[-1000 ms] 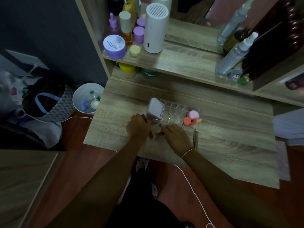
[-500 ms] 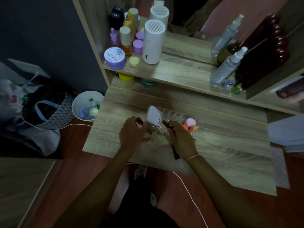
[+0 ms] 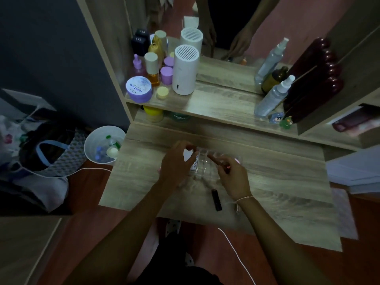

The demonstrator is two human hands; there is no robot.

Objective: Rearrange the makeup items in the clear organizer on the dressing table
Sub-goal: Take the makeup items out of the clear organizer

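Clear organizer (image 3: 207, 161) standing mid-table (image 3: 277, 182), hard to read in the dim light and partly masked by both hands. Left hand (image 3: 174, 161) curled over its left end, thumb and fingers half closed around a white tube or compact with printed lettering (image 3: 194, 161) that leans in the left compartment; whether gripped or merely touched, impossible to say. Right hand (image 3: 232, 173) loosely closed, pinching a thin pinkish stick, likely a lip pencil or small brush (image 3: 214, 159), its tip angled toward the middle compartments. Pink round item (image 3: 237, 160) just visible at the organizer's right end, behind the right hand. Dark lipstick-like tube (image 3: 217, 199) lying loose on the table near the front edge, beside the right wrist, with a small clear piece (image 3: 237, 208) close by. Main risks, judged from this layout: a sweep of the right forearm rolling the dark tube off the front edge to the floor; the light plastic organizer sliding or tipping under uneven pressure from the left hand while the stick goes in; the stick missing its slot because transparent dividers barely show in this gloom; the white item toppling out if released while leaning. Motion blur on both hands, so finger detail uncertain.
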